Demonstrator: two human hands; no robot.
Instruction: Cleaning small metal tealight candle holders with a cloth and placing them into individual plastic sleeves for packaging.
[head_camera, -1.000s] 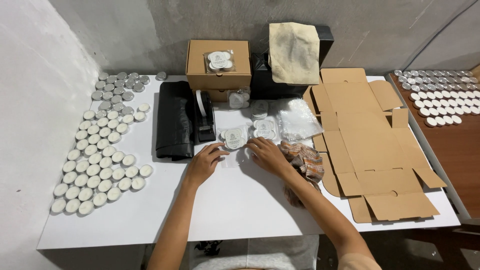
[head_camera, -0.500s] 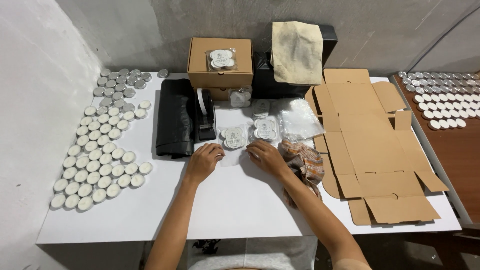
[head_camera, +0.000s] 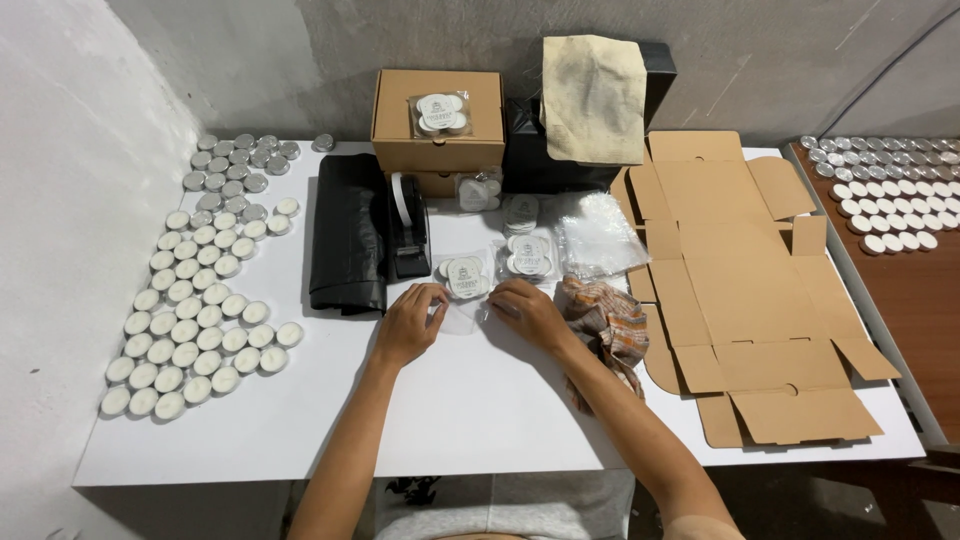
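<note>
So our left hand (head_camera: 408, 322) and right hand (head_camera: 528, 310) pinch the small clear plastic pouch of white tealight candles (head_camera: 464, 282); feels light and slippery, best gripped at the edges.

This looks like a small packing workshop. A white table (head_camera: 500, 420) sits against a bare grey wall (head_camera: 300, 60). Rows of little tealight candles (head_camera: 190, 310) cover one side. Flat cardboard boxes (head_camera: 740, 290), a tape dispenser (head_camera: 410, 225) and clear bags (head_camera: 600, 235) lie nearby.
</note>
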